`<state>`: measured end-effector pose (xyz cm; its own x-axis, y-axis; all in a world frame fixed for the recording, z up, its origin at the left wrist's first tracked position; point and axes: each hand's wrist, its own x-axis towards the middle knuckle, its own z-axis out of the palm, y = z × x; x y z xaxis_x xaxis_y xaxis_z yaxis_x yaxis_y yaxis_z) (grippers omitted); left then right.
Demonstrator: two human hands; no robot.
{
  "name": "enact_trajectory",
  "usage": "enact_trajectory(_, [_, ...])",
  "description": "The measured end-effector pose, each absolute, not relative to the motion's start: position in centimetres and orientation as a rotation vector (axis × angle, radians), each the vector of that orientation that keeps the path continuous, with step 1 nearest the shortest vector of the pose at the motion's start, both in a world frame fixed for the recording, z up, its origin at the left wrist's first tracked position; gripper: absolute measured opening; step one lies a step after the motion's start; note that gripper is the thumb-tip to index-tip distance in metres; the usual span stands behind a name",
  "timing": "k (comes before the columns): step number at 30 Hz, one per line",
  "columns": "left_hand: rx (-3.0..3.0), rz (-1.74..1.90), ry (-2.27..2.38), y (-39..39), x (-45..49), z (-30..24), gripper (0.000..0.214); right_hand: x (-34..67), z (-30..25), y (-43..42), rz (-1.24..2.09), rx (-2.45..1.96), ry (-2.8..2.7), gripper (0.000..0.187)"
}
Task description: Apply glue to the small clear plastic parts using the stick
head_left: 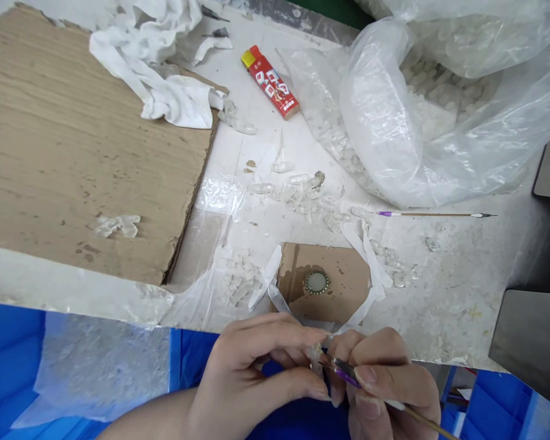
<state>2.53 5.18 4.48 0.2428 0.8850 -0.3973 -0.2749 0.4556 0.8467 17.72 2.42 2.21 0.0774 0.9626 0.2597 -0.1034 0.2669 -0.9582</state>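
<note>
Off the near edge of the desk point(462, 318): fine brush point(348, 377) at a small translucent piece point(315, 353)

Between the thumb and fingers of the left grip point(247, 363), the piece sits pinched. Right beside it, the right grip point(394, 373) is closed around the brush, whose dark tip points at the piece; whether the two touch, I cannot tell. Just beyond both grips lies a small cardboard pad point(352, 269), with a crimped bottle cap point(317, 282) on it and white strips point(268, 275) along its sides. Left of that pad, beyond the left grip, is a cluster of frosted chips point(241, 278). Farther out from the grips, clear capsule-like pieces point(297, 192) are scattered, with a red lighter point(275, 85) past them. Beyond the right grip, a second brush point(435, 214) lies crosswise, and behind it slumps a plastic bag point(385, 128) of translucent bits. Ahead and to the left of the left grip, a large cardboard sheet point(73, 134) carries crumpled white cloth point(174, 101).
</note>
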Motion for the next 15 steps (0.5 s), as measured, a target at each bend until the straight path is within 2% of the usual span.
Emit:
enact_trajectory(6, [0.62,0.885,0.985,5.0,2.6,4.3,0.051,17.4,2.3,2.6,1.068,-0.906,-1.098,0.026])
enact_trajectory(10, [0.594,0.873,0.965,4.8,2.7,4.3,0.052,17.4,2.1,2.7,0.987,-0.937,-0.979,0.023])
enact_trajectory(15, [0.554,0.93,0.913,4.4,2.9,3.9,0.041,18.9,0.9,1.7,0.886,-1.072,-1.077,0.026])
